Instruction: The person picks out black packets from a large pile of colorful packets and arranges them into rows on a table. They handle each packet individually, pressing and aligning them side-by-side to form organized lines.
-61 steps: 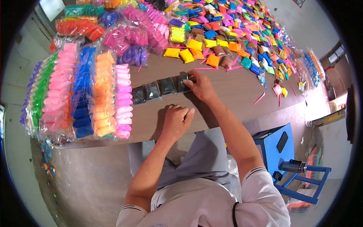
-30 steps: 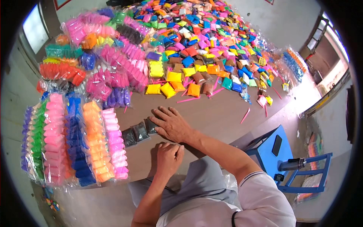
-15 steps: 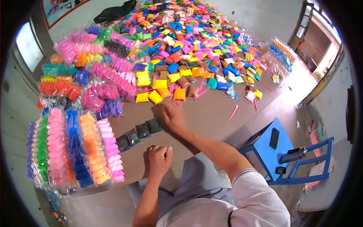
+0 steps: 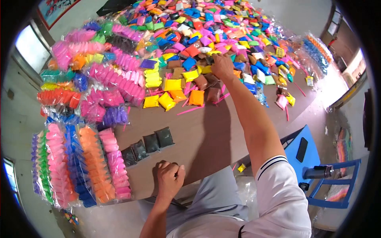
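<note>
My right hand (image 4: 223,66) reaches far forward into the big pile of small coloured packets (image 4: 198,39). Its fingers are bent down among the packets near a dark one and a yellow one (image 4: 214,52); the fingertips are partly hidden, so what they grip cannot be made out. Close to the table's near edge rests my left hand (image 4: 170,178), its fingers curled in a loose fist with nothing visible in it. Just beyond it lies a slanting row of several black packets (image 4: 151,142), side by side on the brown table (image 4: 190,135).
Clear bags of stacked coloured packets (image 4: 91,162) fill the table's left side. More bagged packets (image 4: 315,53) lie at the far right. Pink sticks (image 4: 190,110) are scattered before the pile. A blue chair (image 4: 307,146) holds a phone (image 4: 302,149) and a bottle (image 4: 317,171).
My right hand has moved forward and right, from beside the black row into the pile. My left hand stays near the table edge. The view has shifted slightly.
</note>
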Available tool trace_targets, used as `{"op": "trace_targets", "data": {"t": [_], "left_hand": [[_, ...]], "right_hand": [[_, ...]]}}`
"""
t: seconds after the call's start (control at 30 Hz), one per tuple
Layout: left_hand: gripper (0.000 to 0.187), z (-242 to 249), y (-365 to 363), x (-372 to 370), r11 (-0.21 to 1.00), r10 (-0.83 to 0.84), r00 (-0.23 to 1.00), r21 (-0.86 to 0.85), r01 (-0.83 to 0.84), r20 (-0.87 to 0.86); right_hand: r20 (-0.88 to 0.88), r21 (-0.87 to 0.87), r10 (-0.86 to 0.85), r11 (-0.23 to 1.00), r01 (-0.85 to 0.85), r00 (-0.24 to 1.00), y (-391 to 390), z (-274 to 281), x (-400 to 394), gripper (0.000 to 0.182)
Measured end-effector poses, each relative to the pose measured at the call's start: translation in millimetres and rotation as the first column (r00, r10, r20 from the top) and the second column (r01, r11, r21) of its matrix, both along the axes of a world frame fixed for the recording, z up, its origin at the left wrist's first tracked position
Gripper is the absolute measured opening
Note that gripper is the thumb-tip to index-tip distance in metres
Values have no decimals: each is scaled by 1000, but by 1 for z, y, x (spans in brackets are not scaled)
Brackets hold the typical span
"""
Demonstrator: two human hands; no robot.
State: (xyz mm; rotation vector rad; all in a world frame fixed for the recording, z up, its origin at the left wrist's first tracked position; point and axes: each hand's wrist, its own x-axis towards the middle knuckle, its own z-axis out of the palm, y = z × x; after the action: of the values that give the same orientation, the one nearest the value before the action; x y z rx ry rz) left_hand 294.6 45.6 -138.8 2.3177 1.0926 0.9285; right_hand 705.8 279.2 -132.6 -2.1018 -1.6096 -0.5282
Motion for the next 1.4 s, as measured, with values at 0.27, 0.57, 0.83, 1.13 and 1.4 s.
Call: {"op": "trace_targets", "data": {"t": [0.27, 0.57, 0.83, 1.13, 1.4], "left_hand": [[25, 4, 2, 0, 995, -22, 1000, -95, 23, 11], [29, -12, 2, -14, 950, 28, 980, -309, 36, 199], [41, -2, 3, -13, 926, -38, 937, -341, 163, 346], [44, 4, -1, -22, 894, 5, 916, -411, 176, 401], [31, -14, 3, -21, 919, -42, 950, -361, 158, 309]], "right_hand": [[68, -170, -50, 984, 61, 996, 14, 7, 1, 32], [-706, 336, 575, 785, -520, 413, -188, 44, -127, 44], [-602, 277, 714, 608, -744, 359, -267, 3, -227, 63], [-854, 468, 517, 717, -516, -55, -280, -6, -257, 57], [-897, 340, 200, 882, -326, -394, -272, -2, -264, 23]]}}
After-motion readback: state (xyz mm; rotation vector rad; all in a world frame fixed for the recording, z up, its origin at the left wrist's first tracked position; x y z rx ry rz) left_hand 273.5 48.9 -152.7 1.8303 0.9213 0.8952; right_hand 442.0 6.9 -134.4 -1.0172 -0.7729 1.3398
